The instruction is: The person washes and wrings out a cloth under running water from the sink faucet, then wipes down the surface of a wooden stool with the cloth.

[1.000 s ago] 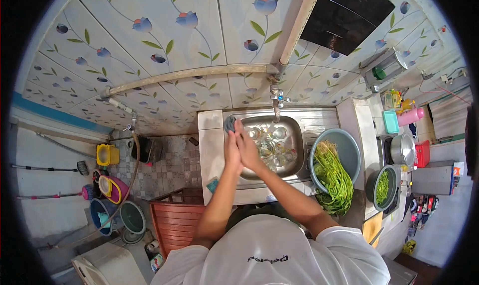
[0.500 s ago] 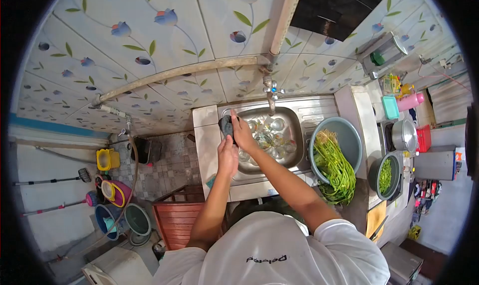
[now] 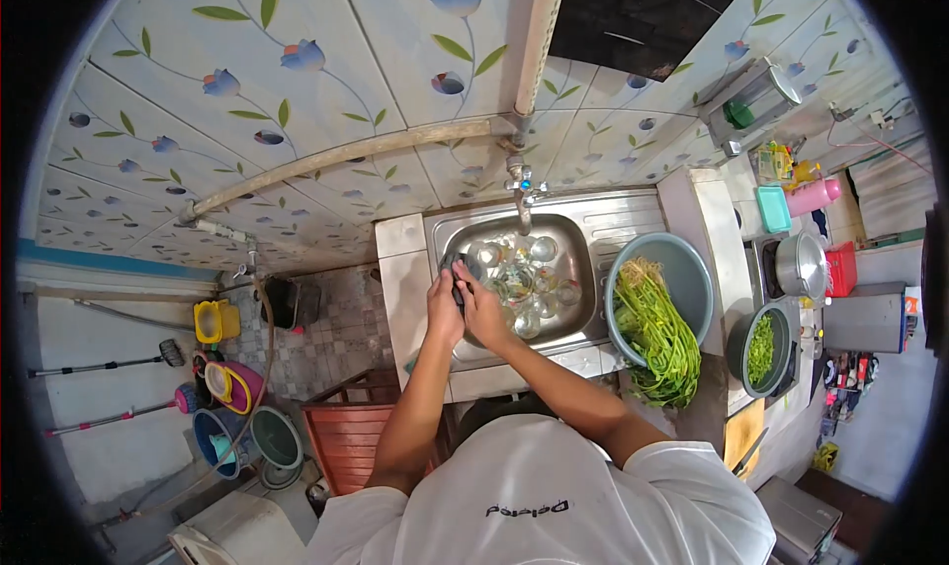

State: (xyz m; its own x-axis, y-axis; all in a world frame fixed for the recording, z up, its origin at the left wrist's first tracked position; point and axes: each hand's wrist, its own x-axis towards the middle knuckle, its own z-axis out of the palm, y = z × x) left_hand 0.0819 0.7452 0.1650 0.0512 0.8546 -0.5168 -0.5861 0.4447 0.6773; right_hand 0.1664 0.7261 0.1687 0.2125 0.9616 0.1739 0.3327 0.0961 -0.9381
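My left hand (image 3: 444, 308) and my right hand (image 3: 482, 308) are close together over the left side of the steel sink (image 3: 599, 286). Between them they grip a dark grey, rounded item (image 3: 461, 261). It might be a cloth or a scouring pad; its kind is unclear, and my fingers cover part of it. Clear glassware (image 3: 517, 286) fills the basin just right of my hands, several pieces lying close together. Above the basin juts the tap (image 3: 524, 209); whether water runs from it cannot be made out.
A grey basin (image 3: 710, 298) of long leafy greens stands right of the sink. Farther right are a bowl of chopped greens (image 3: 760, 349), a cutting board (image 3: 739, 436) with a knife and a metal pot (image 3: 803, 264). A red wooden chair (image 3: 346, 444) and buckets (image 3: 276, 436) stand at left.
My hands have drawn lower and closer together, bringing the dark item towards me. My right hand's fingers, stretched out along it before, now curl in. The view has shifted slightly.
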